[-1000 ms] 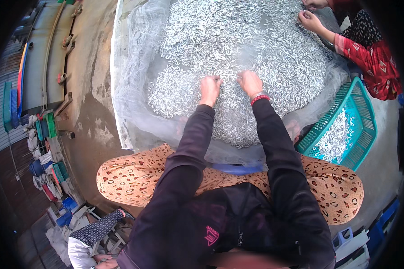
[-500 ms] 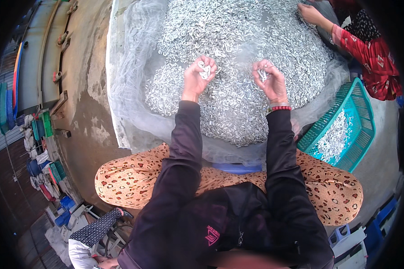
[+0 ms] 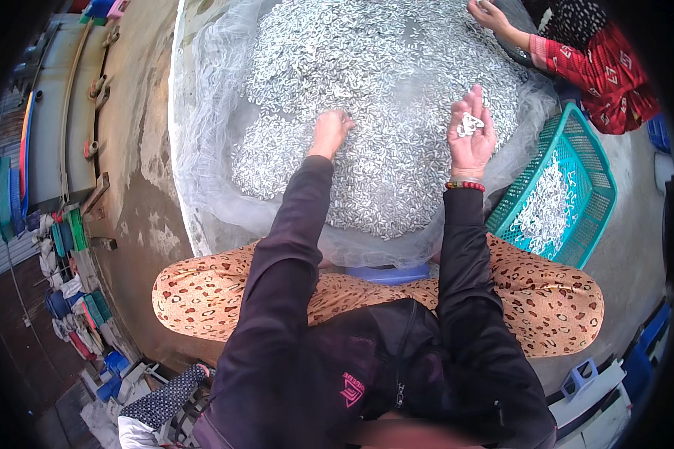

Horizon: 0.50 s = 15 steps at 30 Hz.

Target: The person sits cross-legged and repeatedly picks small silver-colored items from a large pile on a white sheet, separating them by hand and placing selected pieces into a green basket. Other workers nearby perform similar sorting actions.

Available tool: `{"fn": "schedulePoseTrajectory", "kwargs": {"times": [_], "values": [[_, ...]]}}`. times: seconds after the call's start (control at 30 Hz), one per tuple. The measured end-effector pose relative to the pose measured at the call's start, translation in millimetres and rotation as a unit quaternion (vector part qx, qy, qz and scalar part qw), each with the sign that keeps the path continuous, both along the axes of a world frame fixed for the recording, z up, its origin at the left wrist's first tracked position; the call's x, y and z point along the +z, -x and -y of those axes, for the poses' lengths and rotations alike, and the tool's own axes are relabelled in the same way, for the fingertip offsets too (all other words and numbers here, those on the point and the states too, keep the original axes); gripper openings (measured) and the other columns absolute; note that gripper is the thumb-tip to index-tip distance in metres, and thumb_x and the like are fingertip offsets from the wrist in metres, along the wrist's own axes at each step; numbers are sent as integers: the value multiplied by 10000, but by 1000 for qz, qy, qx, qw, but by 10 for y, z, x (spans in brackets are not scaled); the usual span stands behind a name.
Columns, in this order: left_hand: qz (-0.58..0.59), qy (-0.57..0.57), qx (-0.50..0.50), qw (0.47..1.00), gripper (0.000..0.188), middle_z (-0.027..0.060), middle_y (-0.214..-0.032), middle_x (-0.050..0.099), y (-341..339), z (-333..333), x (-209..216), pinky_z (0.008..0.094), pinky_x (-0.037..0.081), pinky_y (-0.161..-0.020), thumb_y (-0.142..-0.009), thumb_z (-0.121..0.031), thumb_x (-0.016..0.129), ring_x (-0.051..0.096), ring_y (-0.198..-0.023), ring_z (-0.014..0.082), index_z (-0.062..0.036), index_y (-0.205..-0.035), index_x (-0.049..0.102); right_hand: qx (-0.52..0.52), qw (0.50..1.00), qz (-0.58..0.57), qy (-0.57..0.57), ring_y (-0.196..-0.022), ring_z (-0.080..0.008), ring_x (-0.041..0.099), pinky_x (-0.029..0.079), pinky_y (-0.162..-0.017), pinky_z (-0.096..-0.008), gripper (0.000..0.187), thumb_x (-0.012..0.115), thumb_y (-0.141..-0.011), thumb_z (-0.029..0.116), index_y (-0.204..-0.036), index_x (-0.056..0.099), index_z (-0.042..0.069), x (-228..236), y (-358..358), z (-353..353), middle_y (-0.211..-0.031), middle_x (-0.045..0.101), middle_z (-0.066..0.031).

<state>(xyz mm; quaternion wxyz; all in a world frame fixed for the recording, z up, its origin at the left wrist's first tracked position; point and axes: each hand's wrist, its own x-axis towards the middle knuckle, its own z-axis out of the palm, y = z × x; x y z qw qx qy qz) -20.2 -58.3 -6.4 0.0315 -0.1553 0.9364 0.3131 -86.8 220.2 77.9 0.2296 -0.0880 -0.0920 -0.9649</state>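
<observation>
A broad heap of small, slim, silvery-white pieces that look like small fish (image 3: 386, 176) lies on fine white netting (image 3: 210, 150) in front of me. My left hand (image 3: 331, 132) is over the left part of the heap, back upward, its fingers curled together at the surface. What is between those fingertips is hidden. Farther right, my right hand (image 3: 472, 138) is turned palm up with fingers stretched out, and several white curled fish (image 3: 469, 125) rest in it. A teal plastic basket (image 3: 605, 196), with white curled fish inside, stands to the right of my right forearm.
At the upper right, another person's hand (image 3: 490, 15) reaches over the heap from a red patterned sleeve (image 3: 588, 71). A blue plastic edge (image 3: 389, 275) shows in front of my lap. Concrete floor (image 3: 138, 187) borders the netting at left; a small light-purple stool (image 3: 579, 378) stands lower right.
My left hand has turned down onto the heap, hiding the white fish it showed. My right hand has moved right and opened palm up. The other person's hand has shifted left in view.
</observation>
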Motion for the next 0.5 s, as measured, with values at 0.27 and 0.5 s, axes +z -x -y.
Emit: {"fn": "schedulePoseTrajectory", "kwargs": {"times": [0.27,0.5], "values": [[170,-34,-134,976,273,121,-765,647,228,97,1144,359,459,-708,-668,-266,787,617,-773,243,-77,-820,662,82,990,89,-72,-1369,-394,220,147,-1110,-576,626,390,-905,259,-1421,202,-41,-114,-306,388,-1467,247,-245],[99,-26,-326,940,410,136,-1073,587,299,-772,1789,373,418,-923,-711,-182,731,541,-1045,295,-96,-1102,642,142,973,162,-82,-1067,-408,530,440,-886,-577,514,429,-960,399,-1259,425,-18,-227,-550,656,-1207,508,-217]]}}
